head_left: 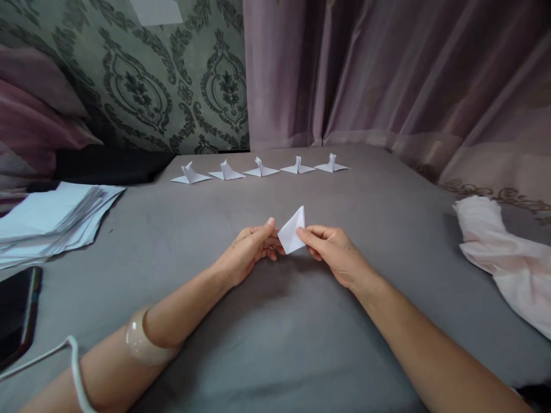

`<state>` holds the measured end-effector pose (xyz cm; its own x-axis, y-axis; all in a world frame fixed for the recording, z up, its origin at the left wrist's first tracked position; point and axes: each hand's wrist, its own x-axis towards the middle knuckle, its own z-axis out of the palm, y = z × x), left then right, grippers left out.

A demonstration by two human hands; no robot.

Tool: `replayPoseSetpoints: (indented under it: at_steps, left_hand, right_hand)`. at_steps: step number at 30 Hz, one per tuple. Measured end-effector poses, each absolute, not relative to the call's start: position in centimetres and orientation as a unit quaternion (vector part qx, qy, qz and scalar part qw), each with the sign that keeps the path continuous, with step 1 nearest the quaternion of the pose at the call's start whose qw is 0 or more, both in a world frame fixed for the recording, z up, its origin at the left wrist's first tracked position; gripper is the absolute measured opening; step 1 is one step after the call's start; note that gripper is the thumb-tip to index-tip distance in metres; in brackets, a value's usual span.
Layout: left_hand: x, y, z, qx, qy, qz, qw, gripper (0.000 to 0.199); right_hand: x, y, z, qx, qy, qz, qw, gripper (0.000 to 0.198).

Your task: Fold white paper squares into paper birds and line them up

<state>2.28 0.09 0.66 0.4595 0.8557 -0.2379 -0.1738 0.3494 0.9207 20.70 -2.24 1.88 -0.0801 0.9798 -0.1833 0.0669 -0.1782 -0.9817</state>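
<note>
A small folded white paper (293,232), kite-shaped with a pointed top, is held up above the grey surface. My right hand (329,246) pinches it at its right side, thumb in front and fingers behind. Close by its left corner is my left hand (253,246), thumb raised and fingers loosely curled apart from it. Those fingertips reach the paper's left edge; whether they touch it I cannot tell. Farther back, several folded white paper birds (260,170) stand in a row.
A stack of white paper sheets (55,218) lies at the left, with a dark phone (17,315) nearer me. A white cable (74,361) crosses my left forearm. Bunched pale cloth (503,246) lies at the right. Purple curtains (387,69) hang behind the grey surface (275,344).
</note>
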Motion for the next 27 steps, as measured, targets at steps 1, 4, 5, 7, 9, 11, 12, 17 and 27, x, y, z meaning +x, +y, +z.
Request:
replayPoseSetpoints:
  at_steps: [1, 4, 5, 7, 9, 11, 12, 17, 27]
  left_hand:
    - [2.3, 0.1, 0.7, 0.449, 0.378, 0.353, 0.729, 0.04]
    - [2.3, 0.3, 0.8, 0.468, 0.393, 0.363, 0.703, 0.048]
    - [2.3, 0.4, 0.7, 0.483, 0.407, 0.366, 0.684, 0.044]
    - [2.1, 0.5, 0.5, 0.536, 0.432, 0.371, 0.623, 0.035]
    - [1.6, 0.7, 0.3, 0.626, 0.454, 0.37, 0.515, 0.024]
    - [1.0, 0.9, 0.2, 0.736, 0.454, 0.36, 0.35, 0.013]
    - [0.7, 1.1, 0.2, 0.786, 0.441, 0.346, 0.259, 0.014]
    - [-0.3, 1.9, -0.1, 0.914, 0.36, 0.189, 0.004, 0.03]
    - [-0.8, 2.4, 0.4, 0.835, 0.441, 0.187, 0.27, 0.027]
  right_hand:
    - [20.7, -2.2, 1.9, -0.541, -0.493, 0.543, 0.411, 0.033]
    - [20.7, -2.1, 1.7, -0.549, -0.5, 0.531, 0.409, 0.033]
    - [20.7, -2.1, 1.5, -0.55, -0.507, 0.524, 0.409, 0.032]
    - [20.6, -1.9, 0.9, -0.545, -0.535, 0.494, 0.417, 0.029]
    - [20.5, -1.7, 0.2, -0.527, -0.586, 0.427, 0.444, 0.022]
    - [20.4, -1.5, -0.5, -0.492, -0.659, 0.328, 0.465, 0.017]
    - [20.4, -1.3, -0.9, -0.471, -0.7, 0.281, 0.457, 0.018]
    - [20.6, -0.6, -2.0, -0.431, -0.821, 0.166, 0.335, 0.034]
    - [20.8, -1.0, -1.5, -0.484, -0.82, 0.148, 0.266, 0.036]
